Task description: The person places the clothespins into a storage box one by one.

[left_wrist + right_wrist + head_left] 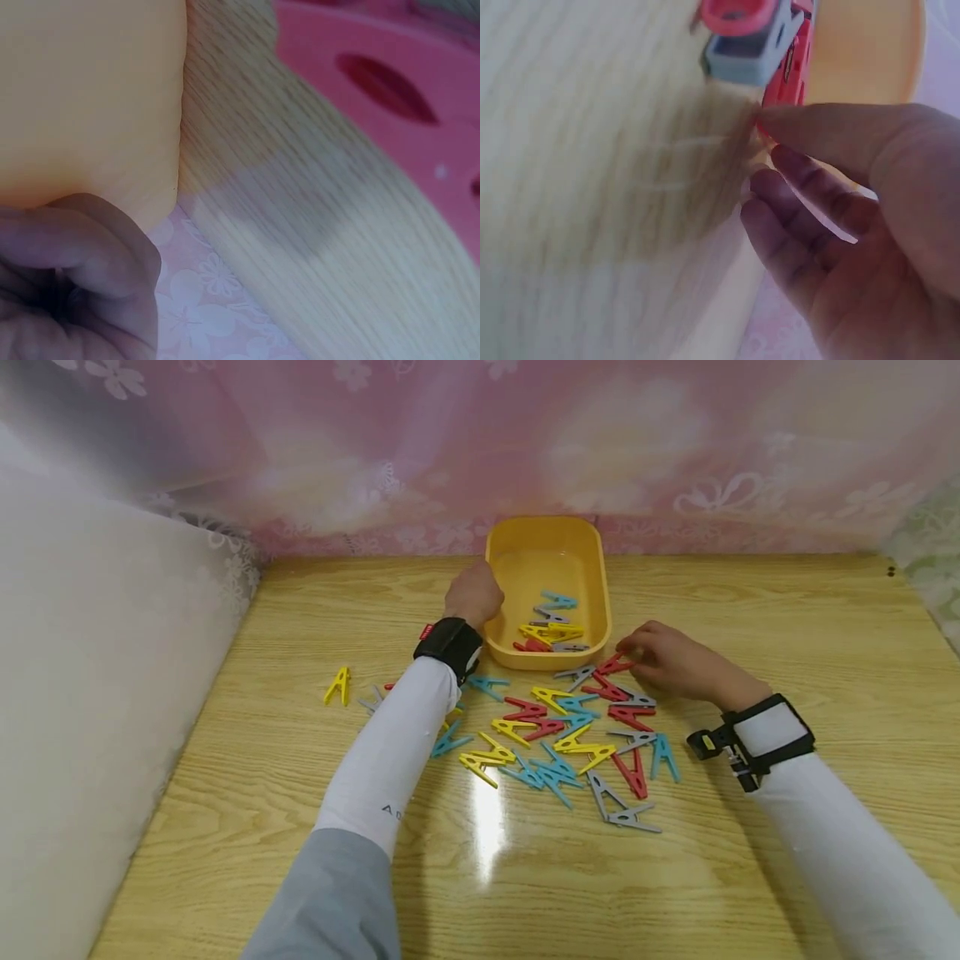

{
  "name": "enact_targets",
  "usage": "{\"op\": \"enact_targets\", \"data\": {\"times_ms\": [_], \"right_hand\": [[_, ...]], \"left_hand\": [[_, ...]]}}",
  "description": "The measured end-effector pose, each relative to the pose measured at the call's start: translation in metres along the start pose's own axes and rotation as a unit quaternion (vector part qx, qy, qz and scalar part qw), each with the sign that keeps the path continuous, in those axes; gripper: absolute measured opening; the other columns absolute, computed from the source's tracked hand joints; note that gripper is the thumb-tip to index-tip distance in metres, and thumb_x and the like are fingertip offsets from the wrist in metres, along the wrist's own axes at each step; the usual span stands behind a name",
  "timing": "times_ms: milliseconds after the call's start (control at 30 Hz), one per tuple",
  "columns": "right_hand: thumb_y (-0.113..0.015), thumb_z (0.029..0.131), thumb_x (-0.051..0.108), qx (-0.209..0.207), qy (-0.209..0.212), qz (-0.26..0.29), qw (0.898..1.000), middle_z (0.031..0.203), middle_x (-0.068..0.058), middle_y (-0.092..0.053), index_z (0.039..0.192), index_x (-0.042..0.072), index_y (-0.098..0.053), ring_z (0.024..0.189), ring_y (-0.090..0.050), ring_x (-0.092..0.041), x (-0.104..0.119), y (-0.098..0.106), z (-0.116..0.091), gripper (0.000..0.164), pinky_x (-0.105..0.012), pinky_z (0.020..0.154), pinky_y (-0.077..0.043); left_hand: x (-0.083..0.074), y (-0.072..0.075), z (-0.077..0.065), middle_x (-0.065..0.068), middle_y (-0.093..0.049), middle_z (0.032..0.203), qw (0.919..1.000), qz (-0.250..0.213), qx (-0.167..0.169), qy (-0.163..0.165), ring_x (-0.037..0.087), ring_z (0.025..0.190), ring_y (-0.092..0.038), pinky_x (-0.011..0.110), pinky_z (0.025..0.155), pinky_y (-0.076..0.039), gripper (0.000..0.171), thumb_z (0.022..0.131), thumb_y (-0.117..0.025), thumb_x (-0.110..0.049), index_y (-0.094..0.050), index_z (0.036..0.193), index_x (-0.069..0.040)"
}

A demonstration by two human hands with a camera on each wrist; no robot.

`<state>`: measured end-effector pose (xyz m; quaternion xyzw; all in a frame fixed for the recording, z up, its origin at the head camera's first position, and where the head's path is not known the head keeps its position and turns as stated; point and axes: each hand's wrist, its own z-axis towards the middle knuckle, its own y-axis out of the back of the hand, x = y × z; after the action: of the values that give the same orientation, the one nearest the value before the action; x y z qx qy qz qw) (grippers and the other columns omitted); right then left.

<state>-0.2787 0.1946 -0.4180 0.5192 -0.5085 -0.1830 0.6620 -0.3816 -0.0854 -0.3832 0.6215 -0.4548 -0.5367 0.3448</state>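
In the head view a yellow plastic tub [606, 610] stands at the back of the table with several clothespins [558, 600] inside. My left hand [474, 594] is curled at the tub's left rim and grips it; the left wrist view has the curled fingers [90, 247] against the tub wall [90, 90]. At the tub's front right corner, my right hand [670, 663] pinches a red clothespin [615, 665] by one end. Thumb and forefinger meet at this red clothespin [786, 79] in the right wrist view, the other fingers loosely bent.
Several red, yellow, blue and grey clothespins [555, 724] lie scattered in front of the tub. A lone yellow clothespin [339, 685] is off to the left. My left forearm covers part of the spread. Behind the wooden table [750, 610] hangs a pink flowered cloth [450, 452].
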Motion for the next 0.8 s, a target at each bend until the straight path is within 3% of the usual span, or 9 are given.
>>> {"op": "enact_targets", "data": {"times_ms": [200,333,533,800], "right_hand": [[-0.064,0.092,0.018,0.008,-0.063,0.006,0.998,0.112,-0.018,-0.056,0.119,-0.001,-0.061,0.09,-0.057,-0.027,-0.003,0.019,-0.01,0.033,-0.044,0.075,-0.047],[-0.059,0.095,0.027,-0.025,-0.098,0.013,0.995,0.119,-0.022,-0.055,0.124,-0.001,-0.058,0.092,-0.059,-0.032,0.001,0.038,-0.013,0.04,-0.049,0.074,-0.049],[-0.06,0.095,0.032,-0.088,-0.059,0.027,0.994,0.117,-0.019,-0.057,0.125,0.001,-0.059,0.088,-0.058,-0.03,0.024,0.042,0.006,0.043,-0.046,0.071,-0.047],[-0.063,0.093,0.028,-0.094,-0.014,-0.021,0.995,0.108,-0.016,-0.06,0.121,0.001,-0.062,0.082,-0.05,-0.026,0.052,0.029,0.039,0.039,-0.041,0.067,-0.041]], "left_hand": [[0.004,0.001,-0.001,0.011,-0.06,0.111,1.0,-0.003,-0.004,-0.006,0.026,0.097,-0.059,0.035,0.077,-0.049,0.032,0.097,-0.049,-0.02,-0.051,0.125,-0.004],[0.005,0.001,-0.001,0.012,-0.06,0.11,0.9999,-0.009,-0.005,-0.006,0.027,0.095,-0.059,0.035,0.075,-0.049,0.032,0.097,-0.049,-0.021,-0.051,0.125,-0.004],[0.005,0.002,-0.001,0.011,-0.06,0.11,0.9999,-0.001,-0.009,-0.004,0.026,0.097,-0.059,0.036,0.076,-0.049,0.031,0.097,-0.05,-0.02,-0.052,0.124,-0.005],[0.002,0.0,0.0,0.009,-0.06,0.113,0.9999,0.001,-0.014,-0.003,0.024,0.099,-0.059,0.035,0.079,-0.05,0.035,0.096,-0.052,-0.023,-0.049,0.127,-0.006]]}}
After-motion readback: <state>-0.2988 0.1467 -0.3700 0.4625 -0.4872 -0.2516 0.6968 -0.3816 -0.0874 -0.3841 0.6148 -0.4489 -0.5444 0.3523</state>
